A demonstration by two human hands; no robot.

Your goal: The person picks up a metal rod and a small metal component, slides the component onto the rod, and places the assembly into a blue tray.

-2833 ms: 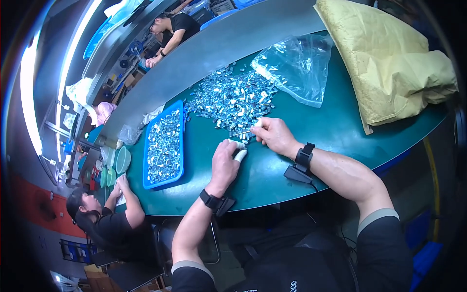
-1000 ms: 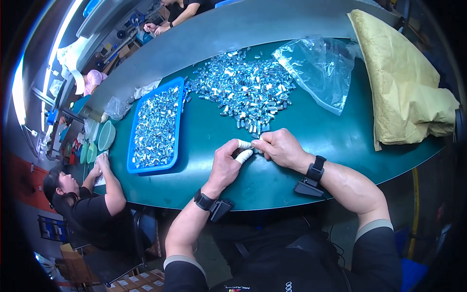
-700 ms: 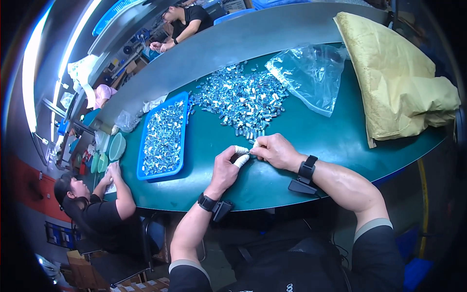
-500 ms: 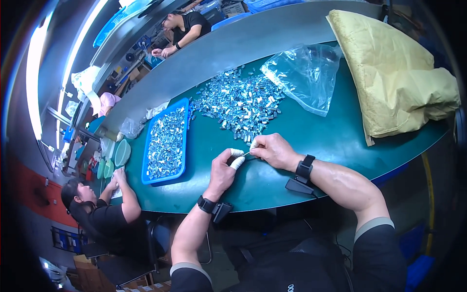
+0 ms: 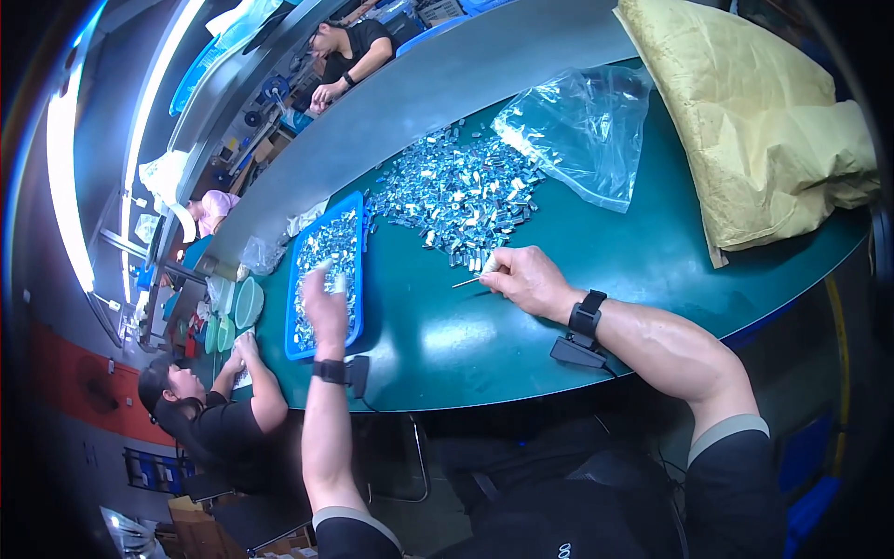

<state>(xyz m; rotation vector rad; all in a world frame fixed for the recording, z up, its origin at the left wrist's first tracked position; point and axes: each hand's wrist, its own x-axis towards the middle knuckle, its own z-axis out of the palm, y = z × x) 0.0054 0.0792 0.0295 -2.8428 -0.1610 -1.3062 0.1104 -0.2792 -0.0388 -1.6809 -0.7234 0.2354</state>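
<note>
- The left hand (image 5: 326,307) hangs over the blue tray (image 5: 358,210) at the worktop's left end. The hand is motion-blurred, so whether its fingers are open or pinched on a piece cannot be told.
- The right hand (image 5: 523,278) rests on the green worktop (image 5: 447,345) just below the loose pile of small metal parts (image 5: 461,191). Its fingers are closed in a pinch on a thin pale stick (image 5: 466,280), whose free end points left, clear of the pile.
- Judgement: the step in hand looks like delivery of a finished piece to the tray while the stick is held ready. To do it well, release low over the tray interior, inside the rim, so the piece does not bounce onto the worktop.
- Keep the stick level and its tip off the pile; a sweep could scatter parts toward the worktop edge.
- The tray already carries a dense layer of similar metal parts (image 5: 331,265); spread new pieces toward its less crowded areas.
- Packages: a clear plastic bag (image 5: 582,126), crumpled and open, lies touching the pile's right side. A large yellow-tan sack (image 5: 754,121) lies folded at the far right end. A smaller clear bag (image 5: 259,253) sits beside the tray's far left edge.
- No label or sign can be made out on any package.
</note>
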